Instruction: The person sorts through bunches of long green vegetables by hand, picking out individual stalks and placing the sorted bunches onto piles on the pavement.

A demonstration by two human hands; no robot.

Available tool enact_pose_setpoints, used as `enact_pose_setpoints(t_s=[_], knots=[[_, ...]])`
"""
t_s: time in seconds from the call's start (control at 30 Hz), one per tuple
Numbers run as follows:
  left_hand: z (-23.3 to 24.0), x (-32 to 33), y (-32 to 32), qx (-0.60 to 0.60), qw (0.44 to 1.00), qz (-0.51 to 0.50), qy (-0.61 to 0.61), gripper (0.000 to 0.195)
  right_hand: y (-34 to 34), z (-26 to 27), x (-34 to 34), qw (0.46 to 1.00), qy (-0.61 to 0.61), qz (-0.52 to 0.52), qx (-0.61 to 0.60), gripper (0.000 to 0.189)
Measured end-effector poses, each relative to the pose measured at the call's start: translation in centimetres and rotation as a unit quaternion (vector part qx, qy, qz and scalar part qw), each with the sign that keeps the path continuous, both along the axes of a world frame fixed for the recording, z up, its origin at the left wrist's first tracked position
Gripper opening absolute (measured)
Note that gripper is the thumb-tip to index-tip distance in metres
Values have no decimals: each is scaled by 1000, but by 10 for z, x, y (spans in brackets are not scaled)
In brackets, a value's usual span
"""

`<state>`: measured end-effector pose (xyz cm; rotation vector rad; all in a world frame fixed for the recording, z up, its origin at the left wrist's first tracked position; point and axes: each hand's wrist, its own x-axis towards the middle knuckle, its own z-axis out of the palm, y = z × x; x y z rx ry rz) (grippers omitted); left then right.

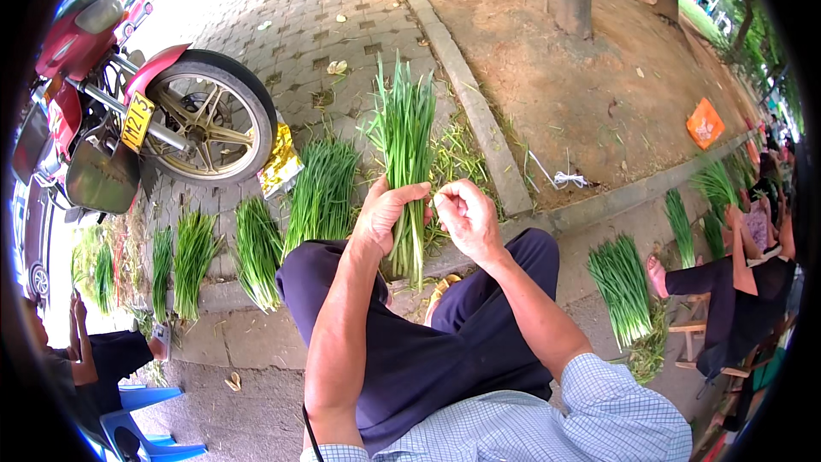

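Observation:
My left hand is closed around a bunch of long green leafy stalks, likely garlic chives, held upright with the pale stem ends pointing down between my knees. Just right of the bunch, my right hand has its thumb and forefinger pinched together; something small and pale may be between the tips, too small to name. Beyond my left knee a large pile of the same greens lies on the paving, with a smaller bundle beside it. Loose trimmings are scattered behind the held bunch.
A red motorcycle's front wheel stands at upper left, near gold foil wrapping. White string lies on the soil past the curb. More greens lie at right. Seated people are at both sides, one by a blue plastic stool.

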<state>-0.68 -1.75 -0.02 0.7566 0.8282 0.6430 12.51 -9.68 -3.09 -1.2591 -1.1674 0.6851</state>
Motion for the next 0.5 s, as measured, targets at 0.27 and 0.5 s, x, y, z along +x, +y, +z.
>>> enact_pose_setpoints(t_s=[0.27,0.5], knots=[[1,0,-2,59,994,-74,-45,31,-2,2,5,976,197,35,-84,16],[18,0,-9,103,981,-133,-97,40,-1,1,13,942,328,51,-50,17]])
